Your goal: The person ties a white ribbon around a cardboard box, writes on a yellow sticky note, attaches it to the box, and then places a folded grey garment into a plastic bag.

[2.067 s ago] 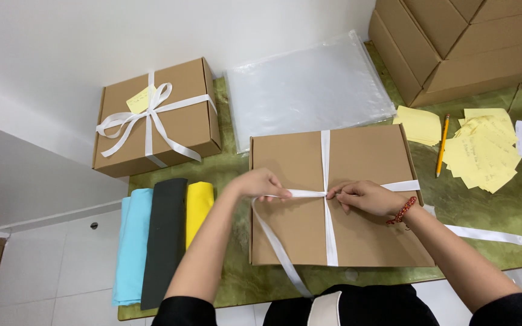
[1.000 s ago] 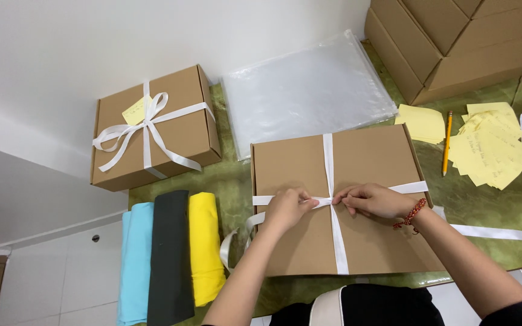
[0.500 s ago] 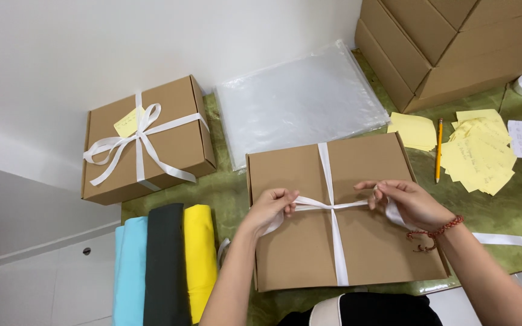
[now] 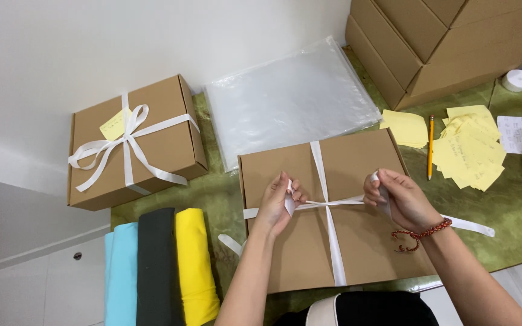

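A flat brown cardboard box (image 4: 357, 163) lies in front of me on the green table top (image 4: 219, 193), crossed by a white ribbon (image 4: 328, 223). My left hand (image 4: 279, 202) pinches one ribbon end just left of the crossing. My right hand (image 4: 397, 199), with a red bead bracelet on the wrist, pinches the other end to the right. Both ends are pulled taut above the lid. A loose ribbon tail (image 4: 469, 226) trails off to the right of the box.
A second brown box (image 4: 164, 151) with a tied white bow and a yellow note sits at the left. Clear plastic bags (image 4: 291, 105) lie behind. Stacked cartons (image 4: 448, 42), yellow notes (image 4: 469, 151), a pencil (image 4: 430, 148) and a ribbon roll (image 4: 516, 79) are right. Folded blue, black and yellow cloths (image 4: 158, 265) lie lower left.
My hands have drawn apart from the ribbon crossing, each lifting a ribbon end and pulling it tight. The view has shifted slightly down the table.
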